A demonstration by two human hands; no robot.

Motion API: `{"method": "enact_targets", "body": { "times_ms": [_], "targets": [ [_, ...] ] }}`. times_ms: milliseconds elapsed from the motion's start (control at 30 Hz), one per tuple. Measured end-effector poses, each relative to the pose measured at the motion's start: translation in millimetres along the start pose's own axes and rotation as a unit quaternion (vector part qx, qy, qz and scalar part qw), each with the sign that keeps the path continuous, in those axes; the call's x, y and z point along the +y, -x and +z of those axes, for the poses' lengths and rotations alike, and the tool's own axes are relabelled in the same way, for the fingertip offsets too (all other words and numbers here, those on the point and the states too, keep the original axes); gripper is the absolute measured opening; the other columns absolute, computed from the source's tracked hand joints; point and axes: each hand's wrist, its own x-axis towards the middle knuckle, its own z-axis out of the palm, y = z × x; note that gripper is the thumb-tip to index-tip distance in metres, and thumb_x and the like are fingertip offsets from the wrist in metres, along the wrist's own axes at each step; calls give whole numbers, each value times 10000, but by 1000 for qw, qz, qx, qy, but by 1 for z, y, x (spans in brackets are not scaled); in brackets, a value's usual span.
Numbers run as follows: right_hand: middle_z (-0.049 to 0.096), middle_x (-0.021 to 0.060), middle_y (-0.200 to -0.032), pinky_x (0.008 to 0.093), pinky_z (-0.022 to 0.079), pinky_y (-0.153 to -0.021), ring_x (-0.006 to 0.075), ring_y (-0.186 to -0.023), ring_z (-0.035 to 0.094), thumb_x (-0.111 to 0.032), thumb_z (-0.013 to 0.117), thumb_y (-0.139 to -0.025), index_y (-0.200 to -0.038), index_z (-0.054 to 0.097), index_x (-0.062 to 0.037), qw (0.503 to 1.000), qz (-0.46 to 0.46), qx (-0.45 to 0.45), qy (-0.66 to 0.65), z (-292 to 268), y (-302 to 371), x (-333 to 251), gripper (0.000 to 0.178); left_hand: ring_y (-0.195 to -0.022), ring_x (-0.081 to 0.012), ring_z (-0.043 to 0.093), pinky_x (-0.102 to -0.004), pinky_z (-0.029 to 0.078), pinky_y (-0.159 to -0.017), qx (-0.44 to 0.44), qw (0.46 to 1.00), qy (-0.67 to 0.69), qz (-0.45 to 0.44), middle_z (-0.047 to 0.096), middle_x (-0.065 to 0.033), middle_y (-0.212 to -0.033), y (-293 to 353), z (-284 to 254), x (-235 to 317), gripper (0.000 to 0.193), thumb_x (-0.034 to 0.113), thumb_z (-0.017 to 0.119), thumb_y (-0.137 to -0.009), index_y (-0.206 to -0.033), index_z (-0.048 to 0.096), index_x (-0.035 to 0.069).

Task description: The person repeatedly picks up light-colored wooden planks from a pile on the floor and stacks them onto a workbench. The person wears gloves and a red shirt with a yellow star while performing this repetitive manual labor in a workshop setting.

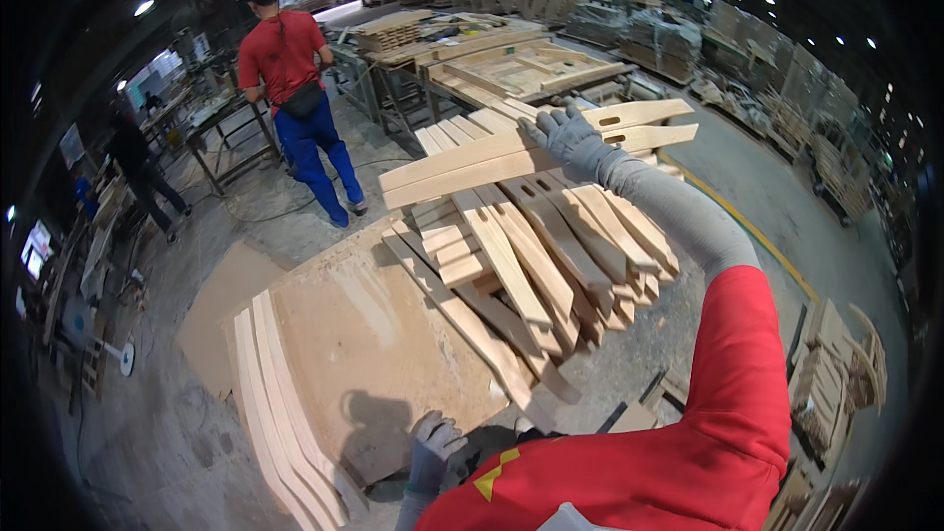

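Far out in front, my right hand (565, 143), in a grey glove, is closed over the middle of two pale wooden slats (457, 165). The slats lie side by side, with oblong slots near their right ends, across the top of a pile. Beneath them, several curved wooden pieces (521, 256) are stacked, some darker than others. Low in the picture, my left hand (436, 436), also gloved in grey, is beside the near edge of a brown board (364, 324). Its fingers are loosely bent and apart, with nothing visible in them.
Several curved slats (285, 403) lie along the board's left side. A person in a red shirt (295, 88) stands beyond, facing away. Workbenches with wooden frames (531, 69) are at the back. More wooden parts (824, 383) are stacked at the right, past a yellow floor line (752, 231).
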Motion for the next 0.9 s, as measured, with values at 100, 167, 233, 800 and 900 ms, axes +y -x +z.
{"method": "enact_targets", "body": {
  "times_ms": [100,167,233,800,900],
  "targets": [
    [487,145,-1167,483,345,-936,308,-1109,483,-113,647,-674,-1401,311,-77,996,-11,-84,-28,41,-41,26,801,-888,-232,596,-403,534,-807,91,992,70,-53,545,-143,-1084,-13,18,-5,466,88,542,-887,-1306,358,0],
    [478,150,-1204,496,339,-947,315,-1138,473,-110,648,-672,-1400,312,-86,995,-26,-82,-50,63,-68,35,802,-874,-216,592,-393,536,-791,165,979,98,-76,543,-135,-1078,-11,23,-7,510,73,576,-867,-1316,349,-11],
    [497,163,-1222,551,316,-980,323,-1156,484,-220,649,-709,-1403,322,-104,991,-42,-119,-43,83,-93,43,776,-933,-240,590,-422,526,-831,204,975,29,-83,536,-161,-1118,-5,32,-5,506,88,553,-875,-1324,343,-13],
    [404,155,-1401,380,296,-1083,277,-1310,367,45,442,-737,-1375,378,-58,962,-97,-82,-244,185,-100,46,649,-1008,-198,571,-279,486,-832,262,952,-85,-133,527,-149,-1198,26,63,-1,572,220,583,-878,-1337,383,-54],
    [420,148,-1387,374,320,-1065,310,-1292,383,59,503,-758,-1375,386,-65,926,-170,18,-338,156,-48,16,640,-1020,-180,547,-269,463,-850,235,953,-115,-152,543,-108,-1150,24,58,11,569,185,581,-871,-1343,371,-55]
  ]
}}
